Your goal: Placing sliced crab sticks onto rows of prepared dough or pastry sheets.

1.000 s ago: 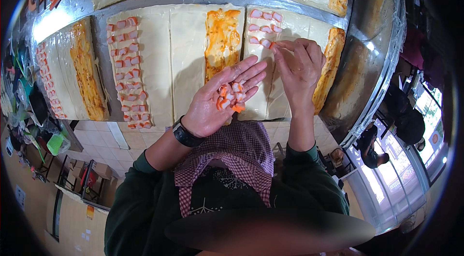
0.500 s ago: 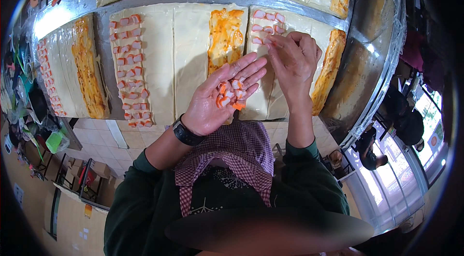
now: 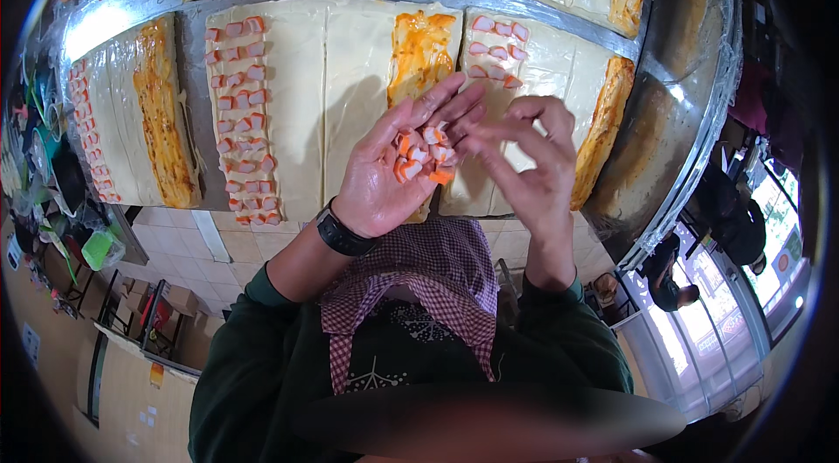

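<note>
crab-stick pieces [image 3: 421,157]: orange-red on one side, white on the other, heaped in the left hand [image 3: 393,173]
dough sheets [image 3: 350,96]: pale cream, plain, cut into long strips
sauce strip [image 3: 422,54]: bright orange, glossy, patchy yellow at the edges
filled row [image 3: 240,114]: pink-red and white chunks, laid two and three across
left-side sheet [image 3: 162,127]: golden-brown orange band, crumbly look
worktop [image 3: 682,70]: dull silver metal, brownish reflections
wristwatch [image 3: 343,236]: black band
scarf [image 3: 419,279]: maroon and white small check
sweater [image 3: 262,376]: dark green, cuffs a shade lighter
floor tiles [image 3: 201,253]: beige squares, pale grout lines
tub [image 3: 98,249]: bright lime green
</note>
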The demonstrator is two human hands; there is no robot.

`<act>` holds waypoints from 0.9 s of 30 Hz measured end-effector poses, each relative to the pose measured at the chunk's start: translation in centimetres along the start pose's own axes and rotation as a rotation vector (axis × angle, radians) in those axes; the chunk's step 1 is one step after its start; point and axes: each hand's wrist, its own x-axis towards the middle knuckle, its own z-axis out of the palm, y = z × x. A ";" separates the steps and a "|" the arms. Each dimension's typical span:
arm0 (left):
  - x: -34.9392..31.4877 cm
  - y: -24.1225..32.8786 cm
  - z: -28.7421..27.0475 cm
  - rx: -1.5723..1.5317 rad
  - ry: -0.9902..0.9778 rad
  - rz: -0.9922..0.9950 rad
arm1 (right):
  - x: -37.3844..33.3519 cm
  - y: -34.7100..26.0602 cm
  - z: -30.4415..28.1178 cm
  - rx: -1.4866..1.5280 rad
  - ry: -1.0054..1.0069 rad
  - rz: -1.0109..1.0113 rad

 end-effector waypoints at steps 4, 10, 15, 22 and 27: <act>0.4 -0.1 0.4 -0.042 -0.044 0.039 | -0.5 -1.0 -0.6 -0.029 -0.157 -0.026; 0.3 0.0 0.2 -0.072 -0.039 0.038 | -0.6 -0.9 -0.2 -0.026 -0.184 -0.010; 0.5 -0.3 0.2 -0.077 -0.024 0.031 | -0.7 -0.4 0.3 0.035 -0.188 0.019; 0.0 -0.5 0.0 -0.096 -0.059 -0.003 | -1.3 0.3 -0.4 0.197 -0.146 0.213; -0.9 0.2 -0.3 -0.130 -0.024 0.039 | -0.4 1.1 -0.4 0.254 -0.019 0.376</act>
